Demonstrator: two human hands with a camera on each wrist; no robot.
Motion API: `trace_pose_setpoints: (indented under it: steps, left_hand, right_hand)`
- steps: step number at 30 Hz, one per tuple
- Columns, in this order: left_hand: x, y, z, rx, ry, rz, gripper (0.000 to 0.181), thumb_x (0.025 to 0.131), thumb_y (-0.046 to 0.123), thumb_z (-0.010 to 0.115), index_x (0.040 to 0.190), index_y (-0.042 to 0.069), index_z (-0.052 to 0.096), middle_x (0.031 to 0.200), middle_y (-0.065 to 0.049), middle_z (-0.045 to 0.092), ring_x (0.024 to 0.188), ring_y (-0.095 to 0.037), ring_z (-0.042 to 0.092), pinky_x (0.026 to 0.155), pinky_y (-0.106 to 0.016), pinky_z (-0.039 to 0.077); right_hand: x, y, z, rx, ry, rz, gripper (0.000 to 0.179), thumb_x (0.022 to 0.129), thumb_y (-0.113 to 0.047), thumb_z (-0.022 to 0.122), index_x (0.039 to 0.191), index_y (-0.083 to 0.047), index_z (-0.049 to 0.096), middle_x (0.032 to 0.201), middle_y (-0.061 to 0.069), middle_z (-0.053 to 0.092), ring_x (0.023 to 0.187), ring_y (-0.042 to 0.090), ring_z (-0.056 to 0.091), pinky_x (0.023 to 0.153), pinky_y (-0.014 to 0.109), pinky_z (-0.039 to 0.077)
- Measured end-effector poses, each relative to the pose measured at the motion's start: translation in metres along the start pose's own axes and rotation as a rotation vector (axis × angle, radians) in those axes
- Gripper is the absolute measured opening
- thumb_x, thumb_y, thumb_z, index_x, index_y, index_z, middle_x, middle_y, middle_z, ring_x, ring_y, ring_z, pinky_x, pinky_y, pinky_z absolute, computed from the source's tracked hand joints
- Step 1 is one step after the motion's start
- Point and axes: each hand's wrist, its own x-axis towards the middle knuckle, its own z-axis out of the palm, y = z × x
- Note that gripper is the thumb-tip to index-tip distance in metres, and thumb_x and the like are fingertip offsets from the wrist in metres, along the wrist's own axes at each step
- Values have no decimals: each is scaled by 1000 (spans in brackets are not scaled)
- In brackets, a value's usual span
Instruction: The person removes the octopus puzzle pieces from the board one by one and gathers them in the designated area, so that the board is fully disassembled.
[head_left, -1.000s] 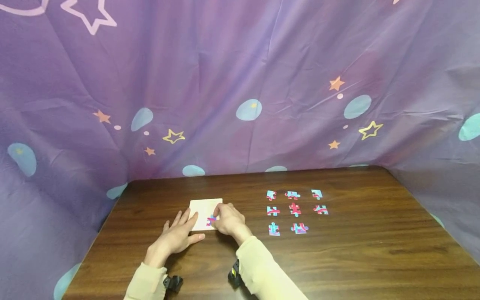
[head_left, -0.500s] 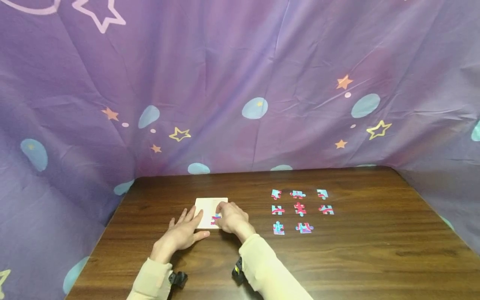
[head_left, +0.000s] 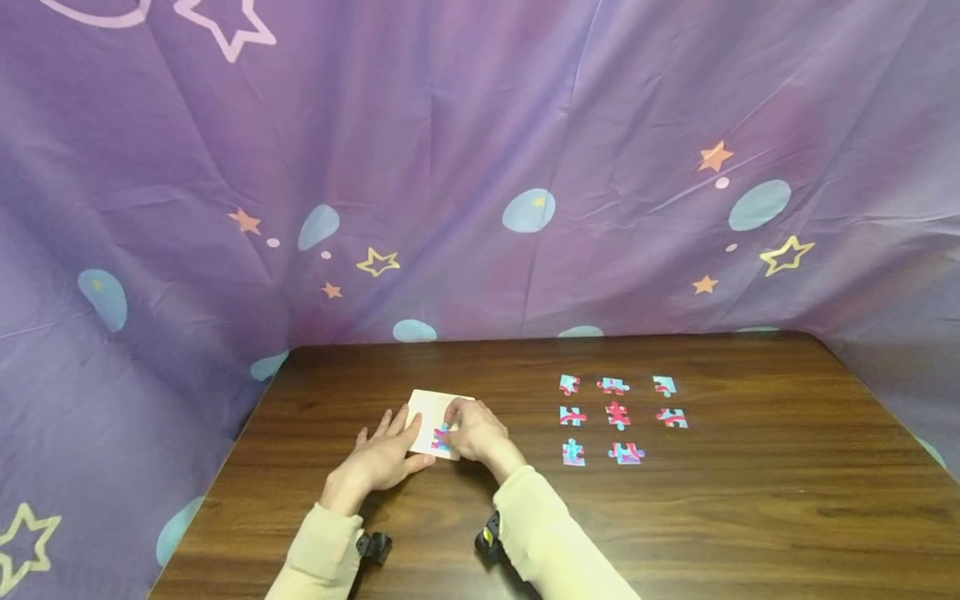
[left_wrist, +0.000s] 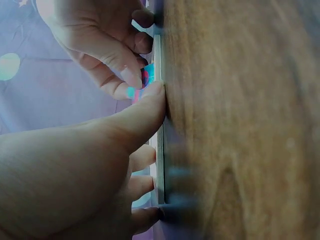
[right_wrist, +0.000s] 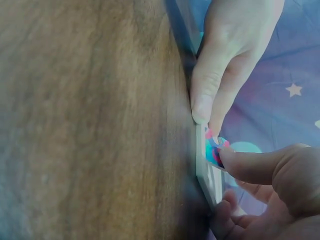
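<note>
A square white board (head_left: 424, 408) lies on the table at centre-left in the head view. My left hand (head_left: 385, 459) rests along its left side, fingers extended and thumb at the near edge. In the left wrist view that thumb (left_wrist: 142, 112) presses the board's rim. My right hand (head_left: 480, 433) covers the board's right part. Between its thumb and index finger it pinches a blue, pink and purple jigsaw piece (head_left: 438, 440), seen tilted against the board's face in the right wrist view (right_wrist: 214, 152). Part of the piece is hidden by the fingers.
To the right on the brown wooden table (head_left: 720, 517), several jigsaw pieces lie apart in rows, among them a red centre piece (head_left: 618, 415) and a blue corner piece (head_left: 663, 385). A purple curtain (head_left: 480, 167) with stars hangs behind the table and at both sides.
The board has turned slightly clockwise between my hands. My right hand keeps its pinch on the jigsaw piece. The whole head view has shifted, so everything appears farther right.
</note>
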Motion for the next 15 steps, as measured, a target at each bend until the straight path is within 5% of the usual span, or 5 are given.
trace_pose_setpoints:
  steps: [15]
  left_hand:
    - [0, 2, -1, 5, 1, -14, 74, 97, 47, 55, 153, 5, 31, 159, -22, 16, 145, -44, 12, 107, -72, 12]
  right_hand:
    - [-7, -1, -3, 130, -7, -57, 19, 76, -8, 80, 75, -9, 61, 61, -3, 53, 56, 12, 48, 53, 27, 40]
